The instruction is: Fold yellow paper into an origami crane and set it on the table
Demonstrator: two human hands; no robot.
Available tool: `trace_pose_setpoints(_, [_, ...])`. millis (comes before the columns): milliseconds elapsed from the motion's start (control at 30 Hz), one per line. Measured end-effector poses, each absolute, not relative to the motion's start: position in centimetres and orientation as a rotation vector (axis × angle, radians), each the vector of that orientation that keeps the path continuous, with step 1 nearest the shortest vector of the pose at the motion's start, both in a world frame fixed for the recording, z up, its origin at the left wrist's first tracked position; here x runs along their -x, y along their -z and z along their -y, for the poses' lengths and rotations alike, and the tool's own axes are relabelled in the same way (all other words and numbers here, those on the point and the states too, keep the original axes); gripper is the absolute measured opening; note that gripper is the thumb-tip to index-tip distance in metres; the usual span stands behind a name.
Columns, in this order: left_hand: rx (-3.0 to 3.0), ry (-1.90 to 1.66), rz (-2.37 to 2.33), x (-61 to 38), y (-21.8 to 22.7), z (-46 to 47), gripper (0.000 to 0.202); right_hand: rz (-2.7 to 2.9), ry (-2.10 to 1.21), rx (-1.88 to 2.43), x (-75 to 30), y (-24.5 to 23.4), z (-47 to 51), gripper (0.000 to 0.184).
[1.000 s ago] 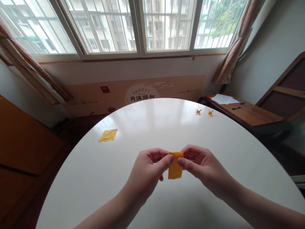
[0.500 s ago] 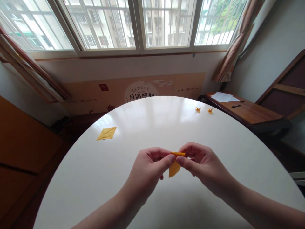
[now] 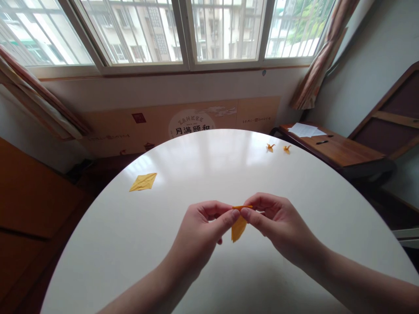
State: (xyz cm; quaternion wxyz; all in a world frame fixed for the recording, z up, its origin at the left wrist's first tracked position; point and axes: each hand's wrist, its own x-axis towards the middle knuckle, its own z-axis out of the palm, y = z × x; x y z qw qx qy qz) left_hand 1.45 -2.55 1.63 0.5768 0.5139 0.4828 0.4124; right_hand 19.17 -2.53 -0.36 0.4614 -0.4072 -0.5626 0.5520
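Note:
Between both hands, above the white table (image 3: 140, 244), is a small folded piece of yellow-orange origami paper (image 3: 239, 229). My left hand (image 3: 204, 226) pinches its upper left end between thumb and fingers. My right hand (image 3: 275, 218) pinches the upper right end, its thumb tip close to the left thumb. A narrow folded edge shows along the top, and a pointed flap hangs below the thumbs. The fingertips behind the paper are hidden.
A creased yellow paper sheet (image 3: 143, 182) lies on the table's left side. Two small orange paper cranes, a left crane (image 3: 270, 148) and a right crane (image 3: 286, 149), stand near the far right edge. Beyond is a wooden chair (image 3: 347, 148) with white papers (image 3: 304, 130) on it.
The thumbs have moved closer together on the paper, and its top folded edge looks thinner now. The whole view has shifted slightly; the sheet and cranes stay where they were on the table.

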Motion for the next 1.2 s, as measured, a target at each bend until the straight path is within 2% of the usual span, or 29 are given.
trace_pose_setpoints(1033, [-1.415,-0.934,-1.215,-1.31,-1.37,2.21,0.026,1.403,-1.295,1.03,-19.33,0.7,2.07,0.025])
trace_pose_setpoints(1200, [-1.289,-0.924,-1.183,-1.35,-1.2,2.15,0.027,1.431,-1.34,1.019,-19.35,0.81,1.82,0.027])
